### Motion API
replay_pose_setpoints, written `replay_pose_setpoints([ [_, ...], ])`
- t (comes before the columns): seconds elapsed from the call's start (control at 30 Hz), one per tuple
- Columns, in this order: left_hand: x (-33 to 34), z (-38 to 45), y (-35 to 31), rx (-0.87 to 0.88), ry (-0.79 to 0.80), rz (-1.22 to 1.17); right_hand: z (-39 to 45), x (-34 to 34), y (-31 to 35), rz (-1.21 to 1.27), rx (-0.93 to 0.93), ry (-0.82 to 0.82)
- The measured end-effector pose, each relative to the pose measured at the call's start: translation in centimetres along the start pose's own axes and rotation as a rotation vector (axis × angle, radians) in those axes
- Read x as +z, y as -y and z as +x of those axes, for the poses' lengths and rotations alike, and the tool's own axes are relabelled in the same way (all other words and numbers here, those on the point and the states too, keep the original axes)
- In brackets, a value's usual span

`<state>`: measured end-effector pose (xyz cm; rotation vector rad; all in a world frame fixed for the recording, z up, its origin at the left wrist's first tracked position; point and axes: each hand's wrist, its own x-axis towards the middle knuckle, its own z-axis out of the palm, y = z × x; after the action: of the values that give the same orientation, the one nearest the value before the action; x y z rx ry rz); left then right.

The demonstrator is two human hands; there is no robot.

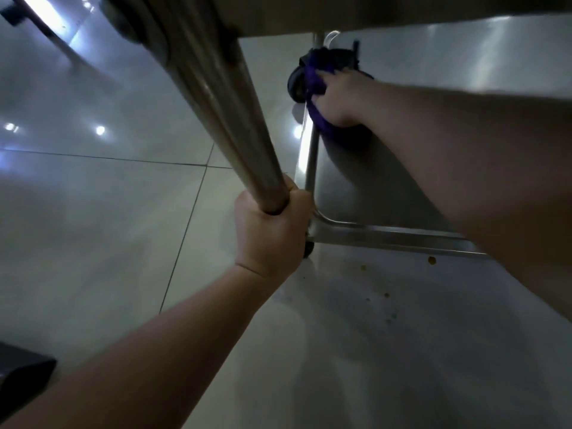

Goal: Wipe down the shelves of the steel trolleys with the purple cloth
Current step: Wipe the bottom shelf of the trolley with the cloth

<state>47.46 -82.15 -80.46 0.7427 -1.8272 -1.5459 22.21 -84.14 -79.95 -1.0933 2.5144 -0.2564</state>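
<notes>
I look down under a steel trolley at its bottom shelf (371, 193), a shallow steel tray with a raised rim. My right hand (339, 99) reaches in from the right and holds the bunched purple cloth (314, 80) against the shelf's far left edge, fingers curled over it. My left hand (272, 230) grips the lower end of the trolley's upright steel post (223, 113) at the near left corner. The upper shelf's underside (402, 10) runs across the top of the view.
A black caster wheel (295, 83) sits just behind the cloth at the far corner. Glossy pale floor tiles (108, 212) spread to the left and below, with small brown spots near the shelf's front rim. A dark object (21, 373) lies at the bottom left.
</notes>
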Motion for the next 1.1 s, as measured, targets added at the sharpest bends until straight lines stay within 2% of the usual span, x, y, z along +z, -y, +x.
replay_pose_setpoints([
  [0.1,0.0,0.0,0.1,0.007,0.017,-0.01,0.5,0.6,0.4,0.013,0.081,-0.016],
  [0.2,0.0,-0.2,0.1,0.01,0.018,0.001,-2.5,1.9,0.5,0.059,-0.043,-0.071],
  [0.4,0.3,-0.6,-0.7,-0.01,-0.006,-0.01,-12.0,5.7,0.2,0.067,-0.295,-0.044],
  [0.7,0.4,-0.7,-1.5,-0.069,-0.072,0.045,-19.8,8.8,-1.6,-0.053,-0.476,-0.097],
  [0.83,0.2,-0.9,-1.9,-0.107,-0.05,0.1,-21.0,8.4,-3.6,-0.017,-0.465,-0.123],
  [1.1,0.5,-1.5,-2.3,-0.194,-0.228,0.326,-24.7,6.8,-11.6,-0.076,-0.406,-0.193],
])
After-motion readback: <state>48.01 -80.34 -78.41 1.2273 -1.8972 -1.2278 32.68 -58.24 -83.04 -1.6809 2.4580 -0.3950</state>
